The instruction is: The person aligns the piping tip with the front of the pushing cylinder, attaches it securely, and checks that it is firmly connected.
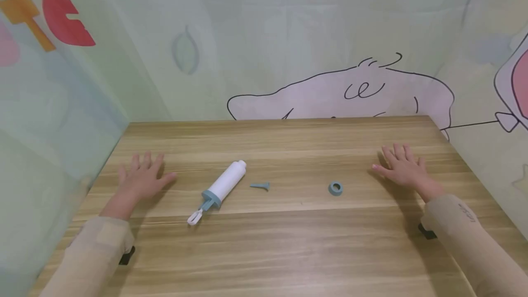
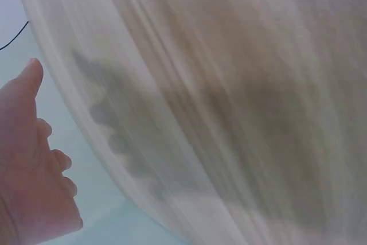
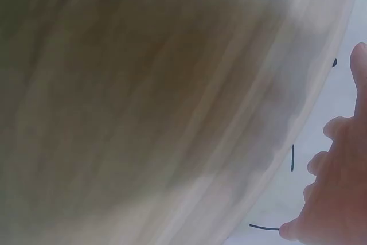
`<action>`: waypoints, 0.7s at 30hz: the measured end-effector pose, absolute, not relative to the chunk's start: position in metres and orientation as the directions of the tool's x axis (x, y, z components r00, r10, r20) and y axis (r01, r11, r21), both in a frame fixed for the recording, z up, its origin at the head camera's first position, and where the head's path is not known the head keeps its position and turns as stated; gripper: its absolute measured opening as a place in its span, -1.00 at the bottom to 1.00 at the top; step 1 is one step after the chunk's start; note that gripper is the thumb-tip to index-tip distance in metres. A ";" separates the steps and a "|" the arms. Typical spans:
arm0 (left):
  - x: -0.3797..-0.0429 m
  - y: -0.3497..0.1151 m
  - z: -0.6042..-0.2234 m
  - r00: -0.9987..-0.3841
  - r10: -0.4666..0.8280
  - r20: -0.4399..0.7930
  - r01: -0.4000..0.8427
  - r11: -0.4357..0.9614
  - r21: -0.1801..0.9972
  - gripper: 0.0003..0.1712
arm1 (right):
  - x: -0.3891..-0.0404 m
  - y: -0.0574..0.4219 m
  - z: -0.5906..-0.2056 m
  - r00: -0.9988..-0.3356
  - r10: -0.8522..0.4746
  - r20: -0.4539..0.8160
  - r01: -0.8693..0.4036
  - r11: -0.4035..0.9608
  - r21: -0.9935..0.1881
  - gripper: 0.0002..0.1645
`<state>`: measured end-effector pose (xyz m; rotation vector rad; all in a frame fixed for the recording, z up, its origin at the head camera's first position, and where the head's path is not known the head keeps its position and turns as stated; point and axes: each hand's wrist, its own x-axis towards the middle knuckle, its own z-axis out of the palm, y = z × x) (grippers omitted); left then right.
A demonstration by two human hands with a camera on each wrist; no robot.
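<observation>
My left hand (image 1: 142,181) is spread over the left side of the wooden table (image 1: 288,251), palm down and holding nothing. Its nearest object is a white tube with a blue-grey collar and a white looped handle, like a syringe-style pump (image 1: 227,181), lying slantwise to its right. Beside the tube's far end lies a small blue-grey nozzle (image 1: 261,186), its narrow tip pointing left. A blue-grey ring (image 1: 331,190) rests farther right. On the right side, my right hand (image 1: 404,171) is likewise spread with nothing in it. Both wrist views show the hands (image 2: 34,164) (image 3: 338,182) above the tabletop, fingers extended.
A pale cloth backdrop (image 1: 264,26) with cartoon drawings stands behind the table and along its sides. The table's far edge runs just beyond the hands. Beige sleeves (image 1: 95,246) cover both forearms, with a small black device under each wrist.
</observation>
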<state>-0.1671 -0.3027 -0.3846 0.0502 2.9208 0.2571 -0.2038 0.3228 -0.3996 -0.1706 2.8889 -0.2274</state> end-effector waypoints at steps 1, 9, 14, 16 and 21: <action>-0.168 -0.302 -0.383 -0.977 0.056 -0.204 0.019 0.984 0.177 0.01 | -0.204 0.322 -0.399 -0.964 -0.135 -0.227 -0.097 0.980 -0.171 0.06; -0.173 -0.292 -0.382 -0.976 0.074 -0.204 0.042 0.986 0.159 0.01 | -0.208 0.318 -0.400 -0.965 -0.154 -0.213 -0.122 0.980 -0.159 0.05; -0.174 -0.285 -0.382 -0.973 0.086 -0.212 0.048 0.983 0.179 0.00 | -0.208 0.311 -0.400 -0.962 -0.180 -0.204 -0.146 0.975 -0.169 0.03; -0.175 -0.282 -0.382 -0.972 0.090 -0.217 0.050 0.982 0.184 0.00 | -0.208 0.307 -0.399 -0.962 -0.191 -0.195 -0.157 0.972 -0.176 0.02; -0.176 -0.277 -0.382 -0.970 0.097 -0.221 0.056 0.981 0.185 -0.01 | -0.208 0.298 -0.397 -0.962 -0.212 -0.174 -0.179 0.966 -0.188 0.01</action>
